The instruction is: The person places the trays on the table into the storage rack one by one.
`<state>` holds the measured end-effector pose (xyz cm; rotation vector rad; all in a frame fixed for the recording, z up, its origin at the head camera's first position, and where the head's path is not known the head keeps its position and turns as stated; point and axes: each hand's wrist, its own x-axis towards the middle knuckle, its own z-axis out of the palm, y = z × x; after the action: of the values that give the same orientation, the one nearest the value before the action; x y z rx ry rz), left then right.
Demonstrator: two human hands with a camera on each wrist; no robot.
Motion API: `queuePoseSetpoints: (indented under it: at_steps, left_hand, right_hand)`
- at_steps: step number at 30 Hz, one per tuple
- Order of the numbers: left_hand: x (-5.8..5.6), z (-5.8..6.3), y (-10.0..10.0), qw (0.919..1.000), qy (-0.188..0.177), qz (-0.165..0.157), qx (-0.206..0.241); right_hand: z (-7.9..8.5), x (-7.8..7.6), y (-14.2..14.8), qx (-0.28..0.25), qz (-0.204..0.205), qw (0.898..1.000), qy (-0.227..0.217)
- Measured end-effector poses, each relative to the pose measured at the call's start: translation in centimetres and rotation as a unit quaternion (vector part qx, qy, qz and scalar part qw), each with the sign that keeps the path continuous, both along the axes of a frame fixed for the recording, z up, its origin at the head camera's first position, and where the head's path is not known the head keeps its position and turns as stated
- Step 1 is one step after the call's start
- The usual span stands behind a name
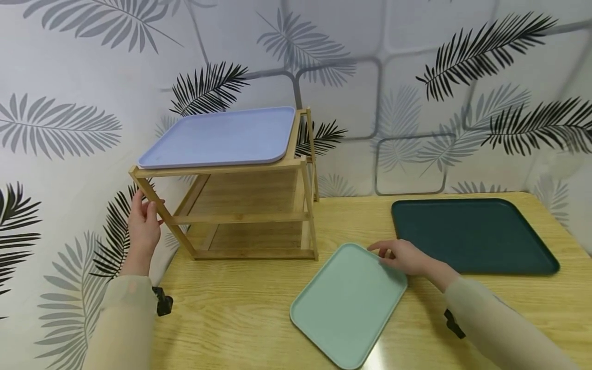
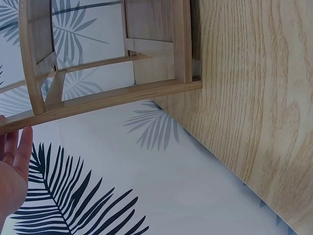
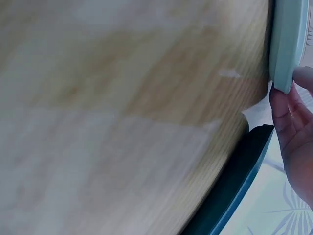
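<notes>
While the R hand (image 1: pixel 399 258) has the mint tray (image 1: pixel 349 306) at its far short end, the L hand (image 1: pixel 144 226) is up at the wooden rack (image 1: pixel 238 218). R grip is closed on the tray's rim near a corner, thumb one side, fingers the other, per R wrist view. L grip is round the rack's near L leg, thumb in front, fingertips showing past it; how firm, can't tell.

Mint tray is approx mid-surface (image 1: pixel 240 313), L-R, on the nearer part, btwn rack & dark green tray (image 1: pixel 474 236). Face up; long axis on a diagonal, near-L to far-R, w/ the held end pointing to the far R corner of the surface. Whether that end is off the wood, can't tell.

Rack stands close to the L edge, toward the far L corner, its near L leg slanting outward. Lilac tray (image 1: pixel 222 136) sits on its top tier, long axis L-R. Dark green tray lies flat by the far R corner, long axis approx along the far edge. Leaf-print backdrop (image 1: pixel 342 31) behind. Pale sleeves (image 1: pixel 125 318) on both arms.
</notes>
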<state>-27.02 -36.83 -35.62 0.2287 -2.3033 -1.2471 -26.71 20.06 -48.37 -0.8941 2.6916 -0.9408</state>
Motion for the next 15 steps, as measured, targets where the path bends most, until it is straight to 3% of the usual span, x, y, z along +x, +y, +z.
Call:
queuePoseSetpoints:
  at_steps: [9,15]
  left_hand:
    - [0.2,0.0,-0.3,1.0000,0.000,0.001,-0.002]
    - [0.1,0.1,-0.1,0.9998,-0.006,-0.011,0.012]
  right_hand:
    - [-0.1,1.3,1.0,-0.084,0.007,0.994,-0.066]
    - [-0.1,2.4,1.7,-0.172,0.013,0.969,-0.176]
